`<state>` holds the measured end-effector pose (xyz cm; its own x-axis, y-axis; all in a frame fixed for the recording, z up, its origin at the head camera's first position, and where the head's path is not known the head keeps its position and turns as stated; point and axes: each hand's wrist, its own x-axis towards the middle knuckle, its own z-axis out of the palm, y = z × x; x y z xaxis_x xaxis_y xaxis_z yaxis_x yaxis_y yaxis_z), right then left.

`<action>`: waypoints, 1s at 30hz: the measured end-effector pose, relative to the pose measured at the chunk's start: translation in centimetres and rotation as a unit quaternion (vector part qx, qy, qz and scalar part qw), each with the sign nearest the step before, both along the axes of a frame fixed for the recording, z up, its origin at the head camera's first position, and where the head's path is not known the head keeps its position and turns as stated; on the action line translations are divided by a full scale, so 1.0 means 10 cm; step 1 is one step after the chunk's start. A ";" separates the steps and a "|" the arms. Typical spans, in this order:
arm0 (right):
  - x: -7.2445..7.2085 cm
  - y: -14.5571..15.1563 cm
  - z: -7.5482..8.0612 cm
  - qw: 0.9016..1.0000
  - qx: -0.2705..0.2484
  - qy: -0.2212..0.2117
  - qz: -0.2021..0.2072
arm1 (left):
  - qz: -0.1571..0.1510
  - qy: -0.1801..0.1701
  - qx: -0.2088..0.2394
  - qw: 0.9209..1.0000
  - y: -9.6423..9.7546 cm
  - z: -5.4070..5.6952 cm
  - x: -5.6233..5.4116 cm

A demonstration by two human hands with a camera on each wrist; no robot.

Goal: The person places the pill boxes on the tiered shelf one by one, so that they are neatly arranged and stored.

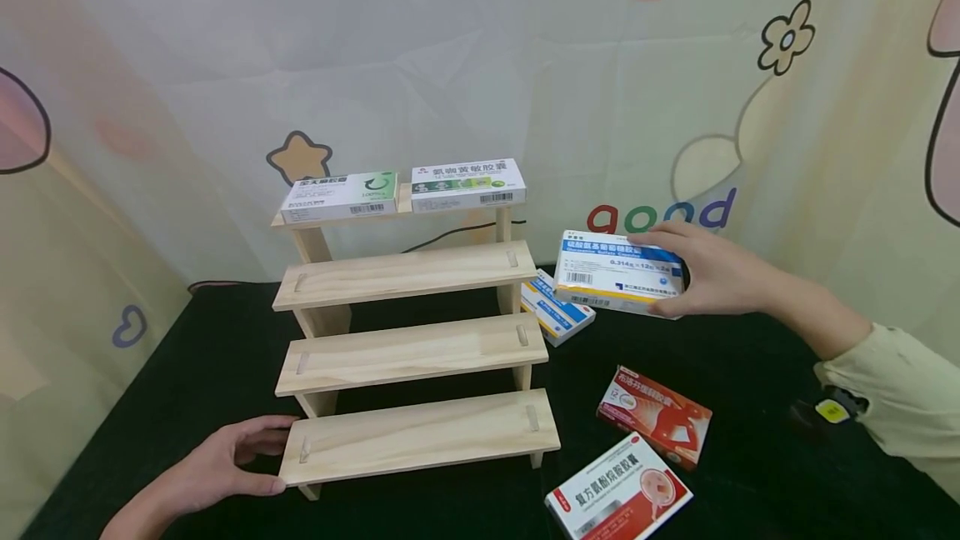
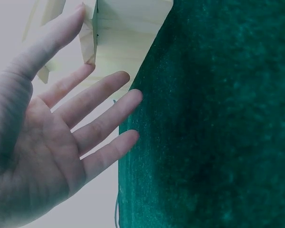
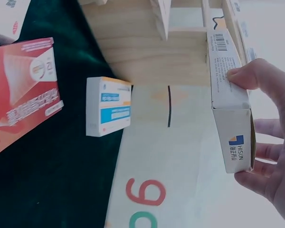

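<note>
My right hand (image 1: 712,269) grips a white and blue medicine box (image 1: 607,269), held up to the right of a stepped wooden display shelf (image 1: 412,273). In the right wrist view the thumb lies on one face of that box (image 3: 228,71) and the fingers are behind it. My left hand (image 1: 217,469) is at the left end of the lowest step. In the left wrist view its thumb and index finger span the board's end (image 2: 89,40), with fingertips at its two edges, while the other fingers (image 2: 104,118) stretch out straight.
Two medicine boxes, one green and white (image 1: 341,197) and one white (image 1: 468,186), lie on the top step. Another blue and white box (image 1: 555,307) stands behind the held one. A red box (image 1: 656,415) and a white-red box (image 1: 618,490) lie on the dark cloth (image 1: 420,515).
</note>
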<state>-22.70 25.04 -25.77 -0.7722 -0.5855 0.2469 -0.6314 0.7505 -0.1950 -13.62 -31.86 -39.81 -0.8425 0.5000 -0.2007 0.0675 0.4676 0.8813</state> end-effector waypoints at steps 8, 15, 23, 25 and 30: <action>-0.03 -0.17 0.09 1.000 0.010 0.003 0.011 | -0.002 0.000 0.005 1.000 -0.01 -0.02 0.01; -0.05 -0.31 0.14 1.000 0.013 0.000 0.014 | 0.003 -0.006 0.006 1.000 -0.01 -0.02 0.01; -0.11 -0.49 0.11 0.999 -0.002 -0.012 0.047 | 0.000 -0.003 0.015 1.000 -0.01 -0.03 0.02; -0.12 -0.53 0.12 0.999 0.000 -0.012 0.049 | 0.000 -0.005 0.018 1.000 -0.02 -0.03 0.02; -0.15 -0.62 0.14 0.999 0.009 -0.008 0.051 | -0.001 -0.011 0.022 1.000 -0.02 -0.02 0.02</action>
<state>-24.16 18.81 -24.34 -0.7120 -0.6656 0.2238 -0.7017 0.6857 -0.1932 -13.39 -32.04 -39.99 -0.8370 0.5105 -0.1968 0.0491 0.4283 0.9023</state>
